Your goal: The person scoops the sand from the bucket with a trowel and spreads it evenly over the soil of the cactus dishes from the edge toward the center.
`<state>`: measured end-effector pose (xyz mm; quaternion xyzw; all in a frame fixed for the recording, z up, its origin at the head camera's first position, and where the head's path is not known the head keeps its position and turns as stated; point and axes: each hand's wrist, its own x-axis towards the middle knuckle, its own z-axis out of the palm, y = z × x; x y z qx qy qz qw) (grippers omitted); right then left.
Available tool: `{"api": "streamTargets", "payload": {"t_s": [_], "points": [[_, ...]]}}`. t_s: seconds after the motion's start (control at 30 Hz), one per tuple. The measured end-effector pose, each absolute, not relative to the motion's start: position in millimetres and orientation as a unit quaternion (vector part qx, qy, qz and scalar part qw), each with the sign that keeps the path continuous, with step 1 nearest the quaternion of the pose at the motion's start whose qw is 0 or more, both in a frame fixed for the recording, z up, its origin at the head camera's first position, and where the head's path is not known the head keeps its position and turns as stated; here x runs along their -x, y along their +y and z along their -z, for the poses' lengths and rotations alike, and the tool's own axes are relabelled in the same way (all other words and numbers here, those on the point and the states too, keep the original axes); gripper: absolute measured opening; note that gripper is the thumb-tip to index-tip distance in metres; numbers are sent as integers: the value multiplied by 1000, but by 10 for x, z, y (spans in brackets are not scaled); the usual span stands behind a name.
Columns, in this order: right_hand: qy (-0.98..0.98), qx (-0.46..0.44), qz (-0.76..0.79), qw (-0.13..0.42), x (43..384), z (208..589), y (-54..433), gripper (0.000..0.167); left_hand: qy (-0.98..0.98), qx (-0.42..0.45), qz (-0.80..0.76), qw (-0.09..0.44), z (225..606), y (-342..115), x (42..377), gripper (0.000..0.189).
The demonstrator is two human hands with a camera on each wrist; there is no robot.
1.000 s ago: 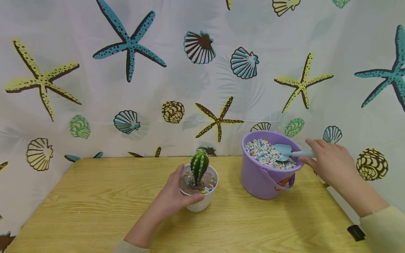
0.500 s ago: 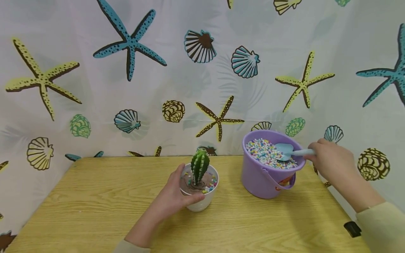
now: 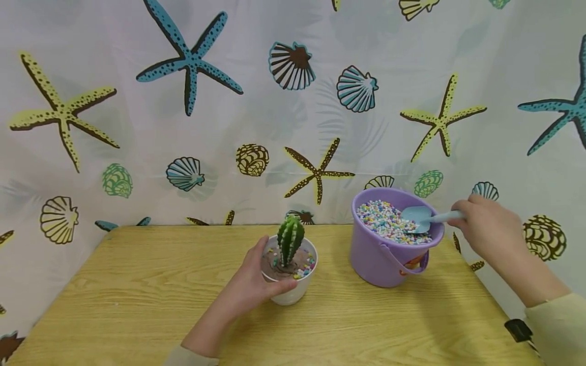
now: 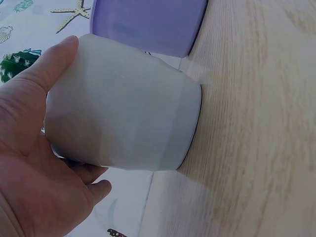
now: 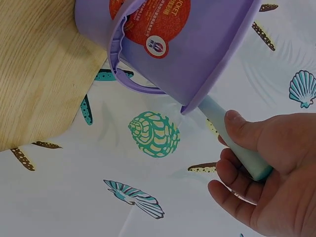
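Observation:
My left hand (image 3: 251,284) grips a white flower pot (image 4: 128,103) that stands on the table, thumb on the near side and fingers round the left. A green ribbed cactus (image 3: 290,239) rises from brown soil, with some coloured pebbles on the soil's right side. My right hand (image 3: 492,229) holds the handle (image 5: 237,140) of a light blue shovel (image 3: 416,218). The shovel's blade rests among small coloured pebbles (image 3: 384,221) in a purple bucket (image 3: 375,259); its tip is partly covered by them. The right wrist view shows thumb and fingers round the handle's end.
The wooden table (image 3: 151,284) carries pot and bucket, the bucket near the back right edge. A white curtain (image 3: 220,127) with starfish and shells hangs behind. The bucket's purple carrying handle (image 5: 116,59) hangs down in front. A black clip (image 3: 518,330) sits at the right edge.
My right hand has closed round the shovel's handle and shifted slightly right, and the shovel has moved a little right with it. The left hand and the pot keep their place.

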<state>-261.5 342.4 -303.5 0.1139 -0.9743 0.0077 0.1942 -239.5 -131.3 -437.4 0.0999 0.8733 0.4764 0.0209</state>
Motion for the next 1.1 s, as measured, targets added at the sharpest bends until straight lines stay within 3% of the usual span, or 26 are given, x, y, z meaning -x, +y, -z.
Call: {"api": "streamTargets", "payload": {"t_s": [0.67, 1.1], "points": [[-985, -74, -116, 101, 2643, 2923, 3555, 29, 872, -99, -478, 21, 4381, -1314, 2401, 133], [-977, -61, -191, 68, 2629, 2908, 3668, 35, 874, -99, -475, 22, 4390, -1316, 2395, 133]]}}
